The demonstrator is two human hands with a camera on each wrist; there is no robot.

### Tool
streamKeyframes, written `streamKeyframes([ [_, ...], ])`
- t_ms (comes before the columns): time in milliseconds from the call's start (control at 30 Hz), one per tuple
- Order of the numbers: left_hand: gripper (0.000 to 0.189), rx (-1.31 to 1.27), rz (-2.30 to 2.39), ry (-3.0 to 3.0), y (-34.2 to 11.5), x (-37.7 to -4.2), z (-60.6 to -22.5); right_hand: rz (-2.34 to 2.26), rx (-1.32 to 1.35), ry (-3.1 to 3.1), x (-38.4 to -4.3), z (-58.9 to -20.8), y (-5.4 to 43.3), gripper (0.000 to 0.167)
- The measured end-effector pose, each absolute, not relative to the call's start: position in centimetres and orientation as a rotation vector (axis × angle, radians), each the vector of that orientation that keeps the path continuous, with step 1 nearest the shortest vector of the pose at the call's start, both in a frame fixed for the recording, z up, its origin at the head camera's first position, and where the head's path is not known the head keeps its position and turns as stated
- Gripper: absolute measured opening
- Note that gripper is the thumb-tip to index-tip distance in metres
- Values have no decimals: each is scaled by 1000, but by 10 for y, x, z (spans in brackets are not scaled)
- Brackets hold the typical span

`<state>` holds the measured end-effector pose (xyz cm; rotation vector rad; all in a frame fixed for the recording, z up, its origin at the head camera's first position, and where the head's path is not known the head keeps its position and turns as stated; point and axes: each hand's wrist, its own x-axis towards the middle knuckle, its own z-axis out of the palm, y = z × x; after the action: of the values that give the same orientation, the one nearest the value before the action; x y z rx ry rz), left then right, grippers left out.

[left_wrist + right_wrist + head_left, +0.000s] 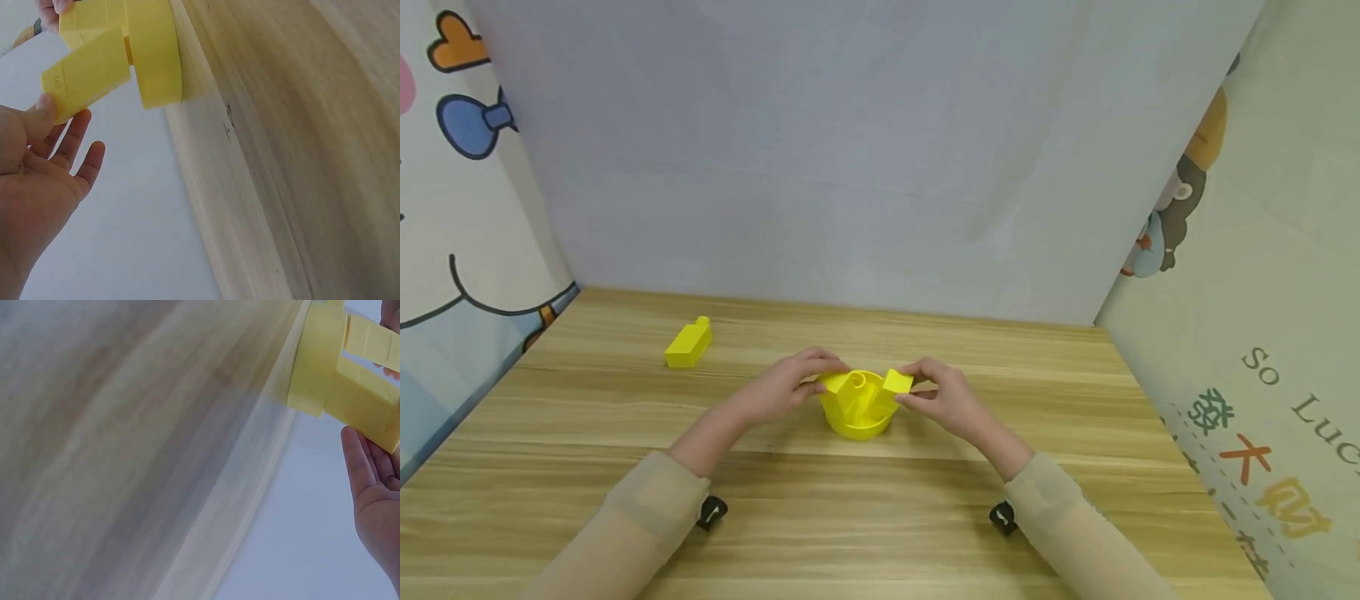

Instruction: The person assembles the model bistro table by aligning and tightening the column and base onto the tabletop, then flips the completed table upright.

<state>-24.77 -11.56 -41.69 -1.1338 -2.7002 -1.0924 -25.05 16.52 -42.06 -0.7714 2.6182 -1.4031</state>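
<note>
A round yellow dish (859,432) stands on the table with two yellow blocks leaning in it. At its left side my left hand (786,387) pinches one slanted block (90,74) by its upper end, thumb on one face and fingers behind. Opposite, my right hand (949,398) grips the upper end of the other block (897,382). In the right wrist view that block (362,403) slants out of the dish (312,362). A round, ring-like yellow part (856,380) shows between the blocks; what it belongs to I cannot tell.
A yellow block with a round knob (688,344) lies at the back left of the wooden table (865,525). Behind the table hangs a pale grey cloth (820,167). Printed panels stand at the left (475,208) and right (1247,333).
</note>
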Motion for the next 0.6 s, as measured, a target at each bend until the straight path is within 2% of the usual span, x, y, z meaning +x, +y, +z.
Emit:
streamKeyframes([
  [233,43,-1080,-1182,-2759,-116,-248,-422,-1395,-770,2632,-251,-422,165,32],
  [433,64,-659,-1480,-2735,-106,-236,-426,-1402,-788,2630,-251,-423,165,33],
  [600,70,-312,-1664,-2684,-96,-233,-431,-1401,-795,2633,-252,-423,166,32],
])
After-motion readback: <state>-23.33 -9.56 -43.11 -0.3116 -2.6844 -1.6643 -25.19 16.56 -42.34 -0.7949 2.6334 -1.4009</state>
